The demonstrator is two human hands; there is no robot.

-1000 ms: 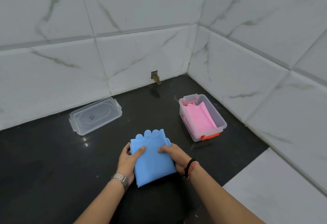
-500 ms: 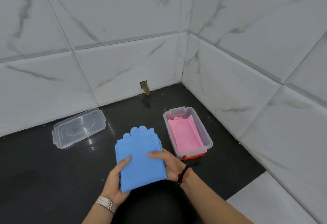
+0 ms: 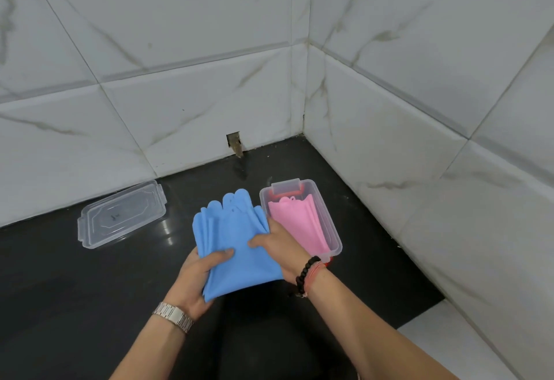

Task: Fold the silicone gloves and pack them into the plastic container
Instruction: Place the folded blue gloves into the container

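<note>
Hands: left hand (image 3: 198,274) and right hand (image 3: 280,247) pinch folded blue gloves (image 3: 236,244) mid-frame | plastic container (image 3: 331,229) just right, holding pink gloves (image 3: 295,223) | advice: keep fold tight, lower flat onto pink.

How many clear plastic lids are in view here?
1. The lid lies flat on the black counter by the back wall, left of the open container. None appears hidden.
</note>
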